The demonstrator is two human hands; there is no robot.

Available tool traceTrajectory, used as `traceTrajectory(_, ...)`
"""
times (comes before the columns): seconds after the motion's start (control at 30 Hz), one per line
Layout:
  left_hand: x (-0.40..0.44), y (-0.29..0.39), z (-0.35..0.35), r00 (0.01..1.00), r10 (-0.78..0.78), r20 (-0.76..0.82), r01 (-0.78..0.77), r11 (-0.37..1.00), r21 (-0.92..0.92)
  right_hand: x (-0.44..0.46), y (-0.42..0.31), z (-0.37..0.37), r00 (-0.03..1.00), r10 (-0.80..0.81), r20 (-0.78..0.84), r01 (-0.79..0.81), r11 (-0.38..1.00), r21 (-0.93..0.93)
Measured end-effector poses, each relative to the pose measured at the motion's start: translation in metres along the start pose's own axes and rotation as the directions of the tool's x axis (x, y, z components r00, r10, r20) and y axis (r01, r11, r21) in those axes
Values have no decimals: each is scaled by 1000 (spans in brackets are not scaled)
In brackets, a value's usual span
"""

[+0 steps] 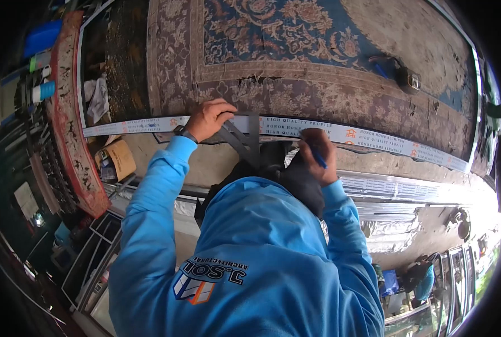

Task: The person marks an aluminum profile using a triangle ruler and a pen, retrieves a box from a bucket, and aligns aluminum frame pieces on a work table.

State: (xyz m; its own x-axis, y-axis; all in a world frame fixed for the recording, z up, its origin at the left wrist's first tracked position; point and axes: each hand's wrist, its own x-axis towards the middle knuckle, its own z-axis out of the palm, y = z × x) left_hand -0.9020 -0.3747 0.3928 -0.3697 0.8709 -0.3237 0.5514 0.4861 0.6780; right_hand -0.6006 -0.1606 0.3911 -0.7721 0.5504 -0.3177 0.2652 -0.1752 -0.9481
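Along profile (287, 126) edge: left hand (209, 119) at square (254, 137); wide carpet (306, 73) beyond.

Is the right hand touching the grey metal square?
Apart. The head view shows a gap: part of the white printed strip is visible between the right hand and the grey metal square.

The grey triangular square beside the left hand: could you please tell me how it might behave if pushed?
The grey triangular square looks stiff, its edges running straight. Its thin, open frame suggests it is probably light. Lying across the smooth-looking white printed profile, it may slide easily unless steadied.
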Motion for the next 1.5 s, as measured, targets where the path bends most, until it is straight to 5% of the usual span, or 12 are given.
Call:
traceTrajectory(0.1, 1, 11, 5, 999, 21, -25, -20, 998, 52, 18, -8, 33, 978, -194, 81, 207, 958, -200)
traceTrajectory(0.2, 1, 10, 4, 999, 29, -20, -28, 998, 53, 30, -4, 56, 973, -213, 94, 228, 952, -206)
traceTrajectory(0.83, 1, 5, 7, 999, 21, -30, -19, 998, 65, 29, -3, 75, 956, -262, 134, 294, 864, -410)
traceTrajectory(0.93, 1, 5, 8, 999, 16, -32, -14, 998, 61, 18, -2, 72, 963, -157, 222, 237, 881, -408)
traceTrajectory(1.23, 2, 3, 9, 999, 38, -37, -36, 998, 58, 34, -15, 81, 959, -268, 89, 281, 866, -413)
traceTrajectory(1.5, 1, 1, 10, 998, 50, -47, -48, 998, 45, 13, -9, 70, 956, -182, 229, 269, 857, -440)
